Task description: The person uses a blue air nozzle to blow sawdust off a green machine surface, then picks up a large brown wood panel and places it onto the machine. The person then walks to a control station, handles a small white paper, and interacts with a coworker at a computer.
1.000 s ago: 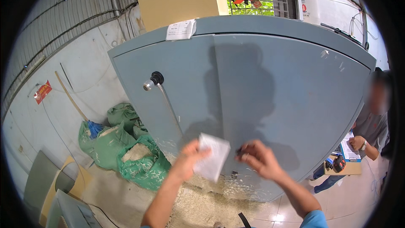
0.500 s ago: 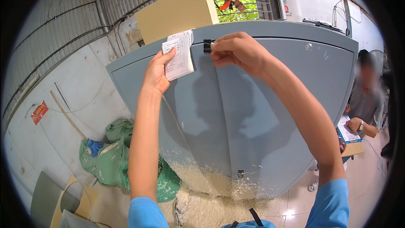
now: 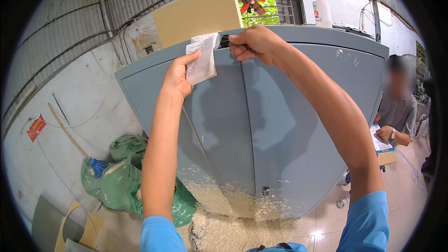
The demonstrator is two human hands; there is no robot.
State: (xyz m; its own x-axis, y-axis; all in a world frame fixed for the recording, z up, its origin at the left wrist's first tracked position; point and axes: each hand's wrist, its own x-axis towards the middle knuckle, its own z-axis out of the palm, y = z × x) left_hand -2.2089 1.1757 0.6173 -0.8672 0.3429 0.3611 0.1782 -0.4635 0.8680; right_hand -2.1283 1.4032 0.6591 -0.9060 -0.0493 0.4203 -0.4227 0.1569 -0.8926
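My left hand (image 3: 178, 75) is closed around a thick stack of small printed paper slips (image 3: 201, 67), its thumb lying across the front. The slips stand upright, slightly fanned at the top. Between the fingertips of my right hand (image 3: 252, 43) is a black binder clip (image 3: 225, 41), close to the stack's upper right edge. Whether the clip touches the paper I cannot tell. Both hands are raised in front of a large grey-blue cabinet (image 3: 289, 107) with two doors.
A cream box (image 3: 198, 16) and a white bottle with a red tip (image 3: 322, 11) stand on the cabinet. Pale shavings (image 3: 233, 228) cover the floor below, beside green sacks (image 3: 116, 184). At the right, a person (image 3: 396, 107) has a hand near a clipboard (image 3: 382, 142).
My right hand has brought the binder clip up and left, nearer to the paper slips. The left hand keeps its hold on the stack. The whole view has shifted slightly.
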